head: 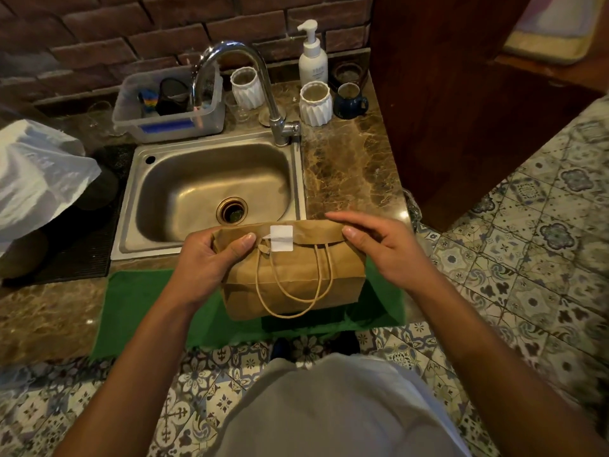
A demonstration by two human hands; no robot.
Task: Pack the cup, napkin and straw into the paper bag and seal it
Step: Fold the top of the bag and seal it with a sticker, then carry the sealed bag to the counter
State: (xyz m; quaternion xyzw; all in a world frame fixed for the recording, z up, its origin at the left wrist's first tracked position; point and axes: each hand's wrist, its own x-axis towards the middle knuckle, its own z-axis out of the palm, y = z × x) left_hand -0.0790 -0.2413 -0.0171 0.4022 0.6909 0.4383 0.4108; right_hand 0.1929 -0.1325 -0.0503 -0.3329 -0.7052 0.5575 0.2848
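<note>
A brown paper bag (296,275) stands on a green cloth (141,308) at the counter's front edge, just before the sink. Its top is folded over toward me, and a white sticker (281,238) lies across the fold. Two twisted paper handles hang down its front. My left hand (211,258) grips the bag's left top corner, thumb pressed beside the sticker. My right hand (379,245) pinches the right end of the fold between thumb and fingers. No cup, napkin or straw shows outside the bag; its inside is hidden.
A steel sink (211,192) with a curved tap (237,80) lies behind the bag. Behind it stand a clear plastic tub (164,107), two white ribbed cups (314,103), a blue mug (349,102) and a pump bottle (312,57). A white plastic bag (36,179) lies at left.
</note>
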